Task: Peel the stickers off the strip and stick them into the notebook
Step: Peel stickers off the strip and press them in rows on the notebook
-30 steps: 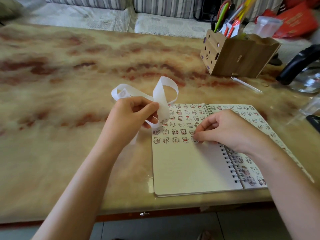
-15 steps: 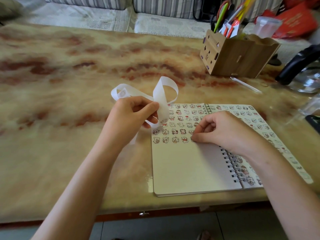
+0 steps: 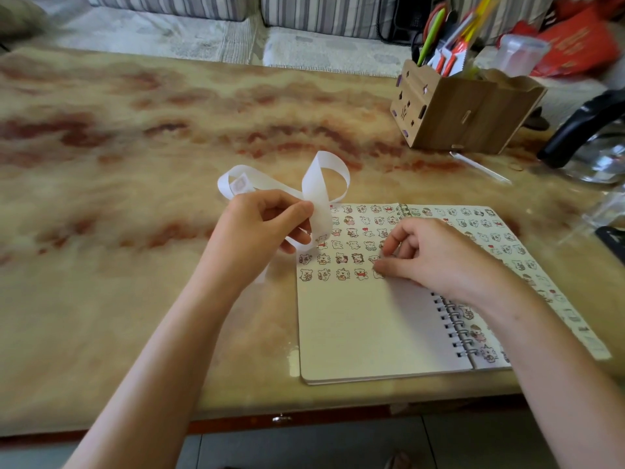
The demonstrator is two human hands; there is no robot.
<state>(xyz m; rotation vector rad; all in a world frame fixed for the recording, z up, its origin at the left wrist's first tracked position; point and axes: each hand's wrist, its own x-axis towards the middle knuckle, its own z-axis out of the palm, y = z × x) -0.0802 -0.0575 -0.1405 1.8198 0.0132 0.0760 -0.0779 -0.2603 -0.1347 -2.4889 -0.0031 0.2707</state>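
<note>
An open spiral notebook (image 3: 365, 326) lies on the table near its front edge, its left page filled at the top with several rows of small animal stickers (image 3: 341, 258). My left hand (image 3: 260, 228) grips a white, curling sticker strip (image 3: 321, 191) just left of the notebook's top corner. My right hand (image 3: 429, 255) rests on the left page with its fingers curled, the index fingertip and thumb pressing a sticker (image 3: 378, 273) at the end of the lowest row. The right page is also covered in stickers.
A wooden organiser box (image 3: 463, 116) with pens and scissors stands at the back right. A black-handled kettle (image 3: 592, 137) sits at the far right, and a thin white stick (image 3: 480, 166) lies in front of the box. The marbled table (image 3: 135, 198) spreads to the left.
My right hand has slid a little to the left along the lowest sticker row. My left hand and the strip have stayed in place.
</note>
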